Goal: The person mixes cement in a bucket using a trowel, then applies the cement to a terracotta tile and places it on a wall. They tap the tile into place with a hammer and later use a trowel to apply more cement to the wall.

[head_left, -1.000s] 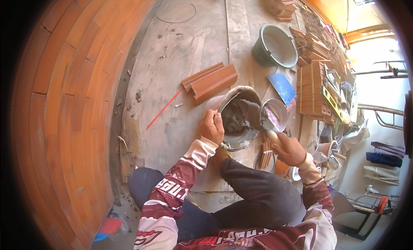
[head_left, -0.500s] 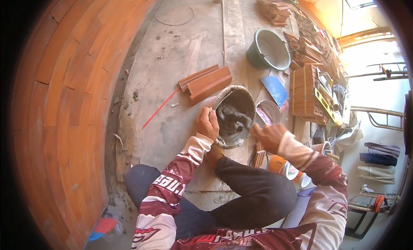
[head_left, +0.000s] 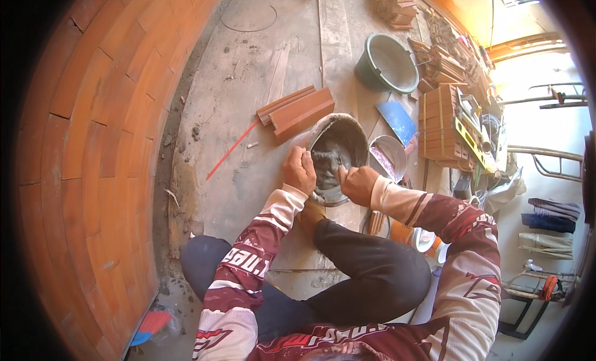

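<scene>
A bucket (head_left: 302,139) with grey wet mortar (head_left: 326,161) in it leans toward me on the floor in front of my crossed legs. My left hand (head_left: 299,170) is closed over the left side of its rim. Over the right part of the opening, my right hand (head_left: 358,184) is closed in a fist, its fingers at the mortar. Whatever it grips is hidden by the fingers and the mortar. Two reddish-brown channel-shaped tiles (head_left: 304,117) lie just beyond the bucket, and a thin red stick (head_left: 232,149) slants away from them to the left.
Right of the bucket stand a round container with pinkish contents (head_left: 388,156) and a blue sheet (head_left: 396,121). Farther off are a green bucket (head_left: 386,61), strapped tiles (head_left: 438,125) and a yellow level (head_left: 469,141). An orange tiled wall (head_left: 93,174) rises on my left.
My right hand has moved left and slightly down from the bucket's right rim to over the opening. The mortar's surface has changed shape. My left hand keeps its hold on the rim.
</scene>
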`<state>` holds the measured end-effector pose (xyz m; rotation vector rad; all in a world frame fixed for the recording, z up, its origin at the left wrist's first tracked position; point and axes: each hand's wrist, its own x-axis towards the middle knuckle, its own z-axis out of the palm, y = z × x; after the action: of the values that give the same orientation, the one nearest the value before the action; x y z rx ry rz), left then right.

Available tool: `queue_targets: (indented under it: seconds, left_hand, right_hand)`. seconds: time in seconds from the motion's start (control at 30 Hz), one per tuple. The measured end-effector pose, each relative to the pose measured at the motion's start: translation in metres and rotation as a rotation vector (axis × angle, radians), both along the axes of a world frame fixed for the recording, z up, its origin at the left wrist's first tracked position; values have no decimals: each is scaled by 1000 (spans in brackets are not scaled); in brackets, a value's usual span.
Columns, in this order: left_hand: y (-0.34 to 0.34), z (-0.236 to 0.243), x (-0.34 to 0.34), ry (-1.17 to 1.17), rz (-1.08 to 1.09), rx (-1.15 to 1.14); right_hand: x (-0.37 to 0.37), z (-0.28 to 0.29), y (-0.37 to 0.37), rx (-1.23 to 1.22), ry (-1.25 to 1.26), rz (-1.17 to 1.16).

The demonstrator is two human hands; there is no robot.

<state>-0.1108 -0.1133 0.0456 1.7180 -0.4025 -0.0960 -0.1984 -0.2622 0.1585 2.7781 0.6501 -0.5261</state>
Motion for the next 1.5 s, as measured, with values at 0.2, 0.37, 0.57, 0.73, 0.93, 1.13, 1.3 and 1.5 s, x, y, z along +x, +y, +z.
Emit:
queue_targets:
  seconds: [0.2,0.37,0.57,0.73,0.93,1.13,1.3,1.5]
  left_hand:
    - [8,-3,11,-2,32,-6]
    - [15,-18,21,-57,56,-6]
    - [7,-12,10,-99,-13,-15]
    - [1,4,-1,20,-55,12]
    - [1,-6,12,-85,37,-42]
    - [12,-8,19,-11,5,14]
    - [5,-5,10,-108,-54,-21]
    - [8,-7,3,-97,-61,6]
  right_hand:
    - [-1,66,-24,-55,132,-259]
    - [1,61,-41,-65,169,-516]
    - [50,16,-41,-34,172,-451]
    - [67,2,-9,-57,100,56]
    - [20,-2,15,-4,21,10]
    - [1,46,-25,116,-35,-281]
    - [30,23,-37,69,-37,-408]
    - [0,-17,-1,71,87,-217]
